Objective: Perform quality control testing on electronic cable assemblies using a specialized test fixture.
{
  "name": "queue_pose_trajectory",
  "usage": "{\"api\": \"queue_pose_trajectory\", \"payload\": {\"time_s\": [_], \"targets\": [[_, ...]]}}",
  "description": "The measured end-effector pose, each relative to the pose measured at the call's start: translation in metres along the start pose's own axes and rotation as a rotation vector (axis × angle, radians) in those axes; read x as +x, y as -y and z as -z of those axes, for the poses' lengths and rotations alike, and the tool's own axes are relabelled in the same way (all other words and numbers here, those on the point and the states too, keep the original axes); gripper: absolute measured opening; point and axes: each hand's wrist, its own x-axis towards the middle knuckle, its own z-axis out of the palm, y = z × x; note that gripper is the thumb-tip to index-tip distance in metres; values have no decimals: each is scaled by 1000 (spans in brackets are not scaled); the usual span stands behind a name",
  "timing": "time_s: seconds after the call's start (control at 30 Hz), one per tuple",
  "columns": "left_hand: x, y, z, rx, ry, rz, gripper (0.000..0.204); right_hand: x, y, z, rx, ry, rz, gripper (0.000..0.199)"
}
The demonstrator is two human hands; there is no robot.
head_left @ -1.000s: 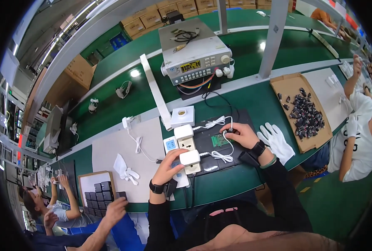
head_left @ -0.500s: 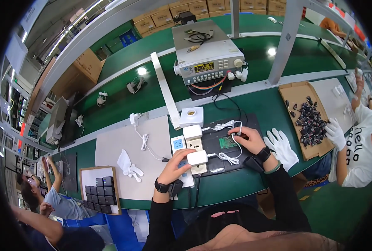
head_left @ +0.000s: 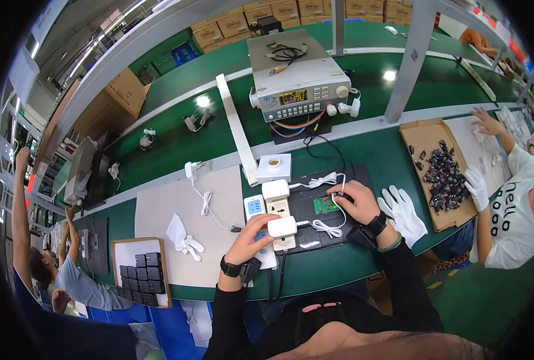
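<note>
My left hand (head_left: 247, 241) is closed around the near end of a white power adapter (head_left: 283, 227), which sits on a socket strip (head_left: 286, 242). A second white adapter (head_left: 275, 190) is plugged in just beyond it. White cables (head_left: 327, 227) run rightward from both adapters, each partly bundled in a coil. My right hand (head_left: 358, 203) pinches a small cable plug (head_left: 341, 194) at the right edge of a green circuit board (head_left: 325, 206). That board lies on a black mat (head_left: 358, 174). Fingers partly hide the plug, so I cannot tell whether it is seated.
Behind the mat stands a bench instrument (head_left: 300, 90) with a lit display. A white glove (head_left: 403, 214) lies right of my right hand, near a cardboard tray (head_left: 426, 180) of black connectors. At left are another glove (head_left: 183, 237), a corded adapter (head_left: 192, 170) and a tray of black adapters (head_left: 142, 279).
My hands stay almost in place. The co-worker at right has stretched a bare hand forward over the bench; at far left, a person's arm has risen.
</note>
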Motion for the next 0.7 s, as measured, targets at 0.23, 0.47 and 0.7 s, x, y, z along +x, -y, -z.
{"api": "queue_pose_trajectory", "payload": {"time_s": [0.23, 0.47, 0.7], "targets": [[-1, -2, 0, 7, -5, 3, 46, -1, -1, -2, 22, 2, -49, 21], [0, -1, 0, 26, -2, -16, 46, -2, -5, -4, 13, -2, -16, 21], [-2, 0, -2, -34, -18, 25, 46, -3, -6, 0, 150, 65, -130, 24]]}}
